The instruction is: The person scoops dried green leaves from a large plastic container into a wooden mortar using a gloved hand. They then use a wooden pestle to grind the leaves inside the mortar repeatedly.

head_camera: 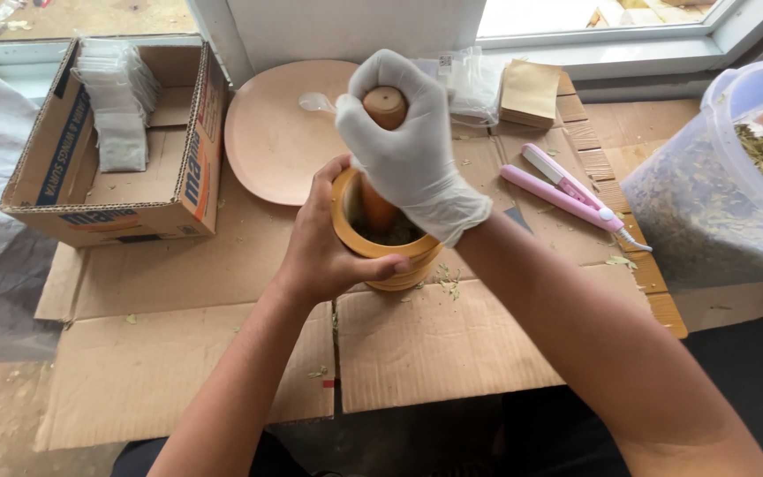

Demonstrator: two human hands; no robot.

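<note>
While the gloved right hand (404,146) grips a wooden pestle (384,110), its fingers (373,75) wrapped tight around the top, the bare left hand (328,243) steadies a wooden mortar (395,256) at the centre of a cardboard-covered surface (452,344). The left fingers (381,265) curl around the near wall of the mortar, thumb along the rim at its 9 o'clock side. The pestle stands nearly upright, its lower end down inside the bowl among crushed greenish leaf matter (399,234).

Grinding appears to be under way rather than finished: the material in the mortar looks broken but coarse, and a large clear plastic tub (708,194) at 3 o'clock is full of dried leaves. Loose flakes lie scattered on the cardboard by the mortar.

At 12 o'clock lies a round peach-coloured plate (275,132) with a small clear spoon (315,103) on it. At 10 o'clock an open cardboard box (178,190) holds small white sachets (117,97). At 2 o'clock rests a pink handheld sealer (567,190), with brown paper pouches (530,93) beyond it.
</note>
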